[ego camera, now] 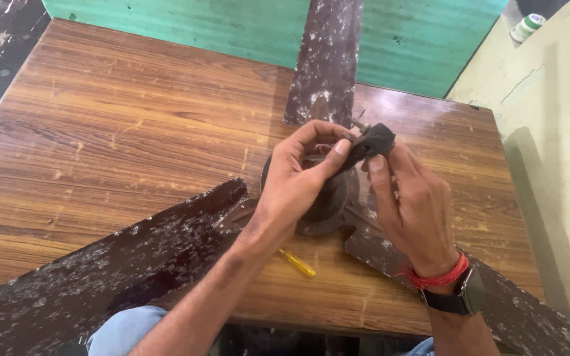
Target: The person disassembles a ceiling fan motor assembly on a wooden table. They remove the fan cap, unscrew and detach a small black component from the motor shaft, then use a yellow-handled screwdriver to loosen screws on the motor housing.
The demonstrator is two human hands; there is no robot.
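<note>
A dusty brown ceiling fan lies on a wooden table (133,132), its round motor hub (328,204) under my hands. Above the hub, my left hand (298,175) and my right hand (413,204) together pinch a small black part (374,140) with a metal screw sticking out of its top. My left thumb presses the part's left end and my right thumb sits under its right end. The right wrist wears a red thread and a dark watch. One fan blade (328,59) points away from me, another (113,277) runs toward the lower left.
A yellow-handled screwdriver (297,263) lies on the table just in front of the hub. A third blade (516,310) reaches toward the lower right. A green wall stands behind the table, a pale wall on the right, with a small white and green container (527,26) on its ledge.
</note>
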